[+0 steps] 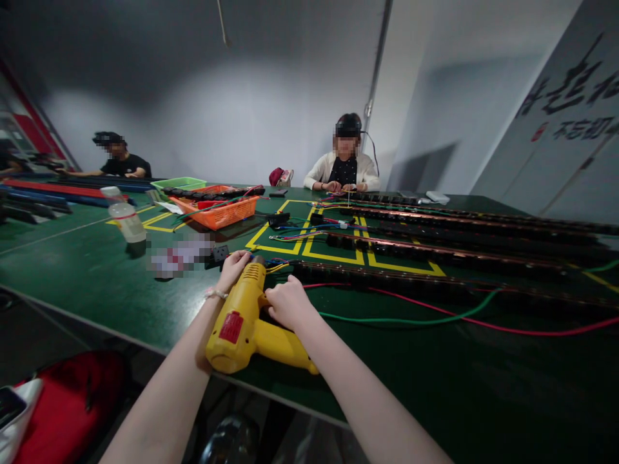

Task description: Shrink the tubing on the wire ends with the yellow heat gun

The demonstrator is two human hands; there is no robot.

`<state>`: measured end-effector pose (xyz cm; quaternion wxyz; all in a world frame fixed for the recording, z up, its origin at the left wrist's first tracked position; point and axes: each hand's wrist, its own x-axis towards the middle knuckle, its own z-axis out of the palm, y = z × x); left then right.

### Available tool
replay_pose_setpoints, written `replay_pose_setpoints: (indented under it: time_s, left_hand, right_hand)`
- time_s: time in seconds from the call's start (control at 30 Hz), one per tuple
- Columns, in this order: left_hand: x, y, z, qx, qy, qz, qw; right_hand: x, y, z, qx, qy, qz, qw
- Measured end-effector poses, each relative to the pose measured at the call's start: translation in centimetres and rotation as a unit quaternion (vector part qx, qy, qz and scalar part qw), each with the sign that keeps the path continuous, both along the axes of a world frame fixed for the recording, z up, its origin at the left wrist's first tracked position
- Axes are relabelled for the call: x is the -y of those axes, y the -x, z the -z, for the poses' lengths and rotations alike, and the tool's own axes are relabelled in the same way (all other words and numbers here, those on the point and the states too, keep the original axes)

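A yellow heat gun (242, 322) with a red label lies on the green table (97, 270), its nozzle pointing away from me toward a bundle of coloured wires (276, 263). My left hand (233, 267) rests on the front of the gun near the nozzle, fingers curled over it. My right hand (289, 301) sits just right of the gun's body, fingers bent down at the table beside the trigger area. A long dark strip (387, 277) with copper-coloured parts starts right beyond my right hand and runs to the right.
More long dark strips (459, 225) lie across the table with red (483, 324) and green (411, 320) wires. An orange basket (217, 207), green tray (178, 183) and plastic bottle (126, 220) stand left. Two people sit at the far side. A red bag (68, 406) is below the table edge.
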<state>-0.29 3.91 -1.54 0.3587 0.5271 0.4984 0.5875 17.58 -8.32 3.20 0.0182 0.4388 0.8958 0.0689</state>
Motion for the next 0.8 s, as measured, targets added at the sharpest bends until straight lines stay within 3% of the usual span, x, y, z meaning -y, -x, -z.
replay_pose_setpoints:
  time_s: [0.4, 0.8]
  left_hand:
    - [-0.1, 0.2, -0.1, -0.034, -0.011, -0.005, 0.999]
    - [-1.0, -0.1, 1.3, -0.001, -0.010, 0.015, 1.000]
  right_hand:
    - [0.1, -0.1, -0.2, -0.014, 0.008, 0.014, 1.000]
    - [1.2, -3.0, 0.1, -0.022, 0.018, 0.061, 0.998]
